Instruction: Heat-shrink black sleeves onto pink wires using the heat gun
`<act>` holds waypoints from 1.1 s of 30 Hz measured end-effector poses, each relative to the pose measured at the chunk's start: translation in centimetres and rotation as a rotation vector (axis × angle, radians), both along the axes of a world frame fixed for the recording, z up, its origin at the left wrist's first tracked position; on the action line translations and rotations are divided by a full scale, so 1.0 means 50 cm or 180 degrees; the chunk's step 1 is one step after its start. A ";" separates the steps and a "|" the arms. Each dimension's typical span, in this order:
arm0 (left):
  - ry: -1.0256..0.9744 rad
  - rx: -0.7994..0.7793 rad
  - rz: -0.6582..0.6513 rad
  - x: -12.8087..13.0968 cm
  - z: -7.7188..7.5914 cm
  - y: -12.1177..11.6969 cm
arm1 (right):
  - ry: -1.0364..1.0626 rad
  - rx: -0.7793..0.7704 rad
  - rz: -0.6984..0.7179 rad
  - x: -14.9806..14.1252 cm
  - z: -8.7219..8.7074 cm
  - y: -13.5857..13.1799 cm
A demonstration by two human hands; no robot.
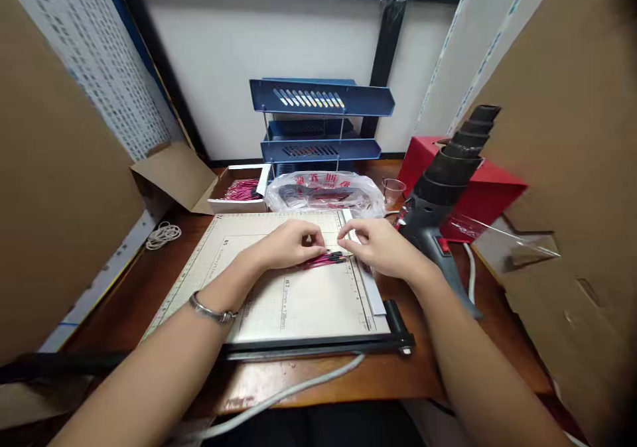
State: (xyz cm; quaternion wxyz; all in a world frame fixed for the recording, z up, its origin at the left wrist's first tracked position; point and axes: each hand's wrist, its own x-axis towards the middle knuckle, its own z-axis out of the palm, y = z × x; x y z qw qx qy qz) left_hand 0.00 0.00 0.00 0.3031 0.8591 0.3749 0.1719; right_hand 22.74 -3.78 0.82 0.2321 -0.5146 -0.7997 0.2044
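A small bundle of pink wires (326, 260) with black ends lies on the paper cutter's cream, grid-marked board (259, 308). My left hand (291, 243) is closed at the left part of the bundle, with thumb and index finger pinched over the wires. Just to the right, my right hand (375, 245) hovers by the wires' black ends, its thumb and index tips drawn together. Whatever those right fingertips hold is too small to make out. Under the right hand runs the cutter's white edge strip (371, 288).
Behind the board are an open box (239, 198) of pink wires, a clear plastic bag (323, 191) and blue stacked trays (321, 99). A heat gun (438, 188) stands upright at the right before a red box (497, 182). A white cable (288, 394) crosses the table's front edge.
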 end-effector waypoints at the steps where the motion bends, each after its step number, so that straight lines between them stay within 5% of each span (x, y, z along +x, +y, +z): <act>1: -0.0016 0.0018 0.0016 -0.002 -0.002 0.001 | -0.0043 -0.0037 0.0012 -0.002 -0.007 -0.003; 7: -0.0083 -0.0056 -0.0023 -0.010 -0.007 0.005 | -0.0225 -0.0056 -0.0006 -0.002 -0.031 -0.013; 33: -0.0189 -0.0322 0.0015 -0.006 -0.004 0.007 | -0.0248 0.0028 -0.0194 0.009 -0.037 -0.012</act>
